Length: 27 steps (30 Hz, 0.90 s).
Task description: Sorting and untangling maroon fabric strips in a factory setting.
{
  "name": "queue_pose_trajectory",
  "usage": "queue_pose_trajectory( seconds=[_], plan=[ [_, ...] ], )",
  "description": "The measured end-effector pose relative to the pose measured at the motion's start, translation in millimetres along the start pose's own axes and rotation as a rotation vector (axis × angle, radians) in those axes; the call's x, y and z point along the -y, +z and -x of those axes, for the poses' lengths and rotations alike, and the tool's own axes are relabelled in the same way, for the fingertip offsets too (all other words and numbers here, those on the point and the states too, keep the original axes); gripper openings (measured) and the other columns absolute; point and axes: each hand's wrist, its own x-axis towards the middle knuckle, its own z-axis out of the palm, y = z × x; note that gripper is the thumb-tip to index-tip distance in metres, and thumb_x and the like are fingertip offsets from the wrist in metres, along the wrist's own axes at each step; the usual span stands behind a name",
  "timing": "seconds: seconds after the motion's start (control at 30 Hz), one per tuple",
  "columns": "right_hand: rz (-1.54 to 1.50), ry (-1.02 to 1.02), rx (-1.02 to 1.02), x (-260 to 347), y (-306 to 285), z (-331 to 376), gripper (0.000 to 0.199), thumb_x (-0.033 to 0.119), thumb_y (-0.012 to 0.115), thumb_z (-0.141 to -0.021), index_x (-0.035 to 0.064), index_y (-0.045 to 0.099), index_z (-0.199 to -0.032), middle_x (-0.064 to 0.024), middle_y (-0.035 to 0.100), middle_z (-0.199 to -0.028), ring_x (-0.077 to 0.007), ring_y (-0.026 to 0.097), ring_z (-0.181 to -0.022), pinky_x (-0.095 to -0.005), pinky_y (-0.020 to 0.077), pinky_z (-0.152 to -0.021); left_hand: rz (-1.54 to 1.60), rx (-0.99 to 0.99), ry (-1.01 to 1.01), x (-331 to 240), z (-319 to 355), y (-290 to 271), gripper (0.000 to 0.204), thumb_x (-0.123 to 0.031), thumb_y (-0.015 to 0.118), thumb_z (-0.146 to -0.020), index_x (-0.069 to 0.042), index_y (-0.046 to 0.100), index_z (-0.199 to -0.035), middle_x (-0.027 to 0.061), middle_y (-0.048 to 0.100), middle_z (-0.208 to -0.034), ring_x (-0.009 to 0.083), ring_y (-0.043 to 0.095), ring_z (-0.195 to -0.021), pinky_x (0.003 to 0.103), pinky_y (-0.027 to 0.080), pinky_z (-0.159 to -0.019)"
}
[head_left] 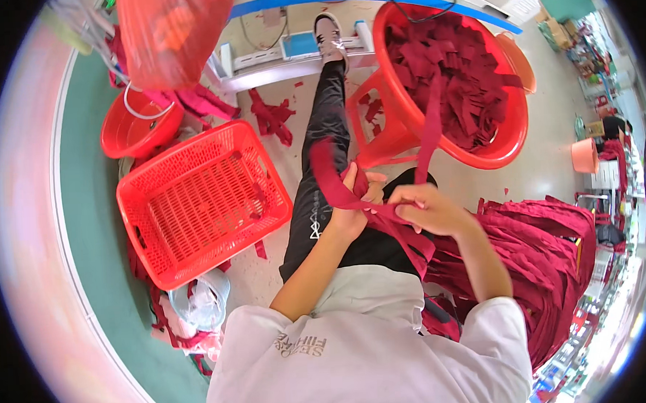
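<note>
My left hand [357, 200] grips a dark red fabric strip [329, 174] that loops up over my lap. My right hand [425, 206] pinches the same strip just to the right, where it runs taut up toward the big red tub [513, 132] full of dark red fabric scraps [461, 66]. Both hands are close together above my black trousers. A thick pile of sorted red strips [549, 253] lies to the right of my right forearm.
A red plastic lattice basket [197, 200] stands on the floor to the left, with a red round basin [136, 130] behind it. A red bag [171, 31] hangs at the top left. Loose scraps [272, 117] litter the floor. A crumpled plastic bag [201, 300] lies below the basket.
</note>
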Motion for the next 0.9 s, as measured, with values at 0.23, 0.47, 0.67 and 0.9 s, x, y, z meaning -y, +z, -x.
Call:
queue_pose_trajectory(
  seconds=[0.23, 0.47, 0.67, 0.9],
  plan=[
    [-0.232, 0.067, -0.31, -123, 44, 27, 0.014, 0.014, 0.062, -0.093, 0.0027, 0.059, -0.086, 0.0025, 0.055, -0.068, -0.0056, 0.052, -0.06, -0.0225, 0.0423, -0.054, 0.071, -0.013, 0.027, -4, 6, -29, 0.049, -0.037, 0.031, -0.104, -0.002, 0.063, -0.094, -0.0026, 0.031, -0.051, 0.0121, 0.033, -0.047, 0.027, 0.032, -0.05],
    [0.085, 0.003, -0.493, -92, 79, 18, 0.038, 0.013, 0.072, -0.084, 0.0014, 0.053, -0.114, -0.0113, 0.062, -0.097, -0.0204, 0.062, -0.088, -0.0321, 0.0503, -0.079, 0.103, -0.22, 0.037, 16, -1, -27, 0.044, -0.036, 0.036, -0.102, -0.004, 0.058, -0.081, -0.0005, 0.033, -0.048, 0.0131, 0.033, -0.041, 0.028, 0.032, -0.043],
    [0.293, -0.318, -0.502, -53, 87, -14, 0.041, 0.012, 0.074, -0.08, 0.0007, 0.055, -0.115, -0.0133, 0.056, -0.108, -0.0273, 0.056, -0.102, -0.0338, 0.0453, -0.09, -0.138, -0.322, 0.148, 18, 5, -28, 0.044, -0.04, 0.038, -0.102, -0.007, 0.058, -0.081, -0.0003, 0.037, -0.05, 0.0136, 0.036, -0.043, 0.027, 0.032, -0.044],
    [0.432, -0.421, -0.532, -50, 101, -39, 0.015, 0.007, 0.065, -0.084, -0.0008, 0.056, -0.092, -0.0098, 0.056, -0.084, -0.0232, 0.058, -0.079, -0.0317, 0.0473, -0.071, -0.078, -0.303, 0.108, 5, 18, -20, 0.037, -0.039, 0.044, -0.101, -0.008, 0.055, -0.083, -0.0012, 0.042, -0.056, 0.0116, 0.038, -0.047, 0.026, 0.033, -0.046]
  ],
)
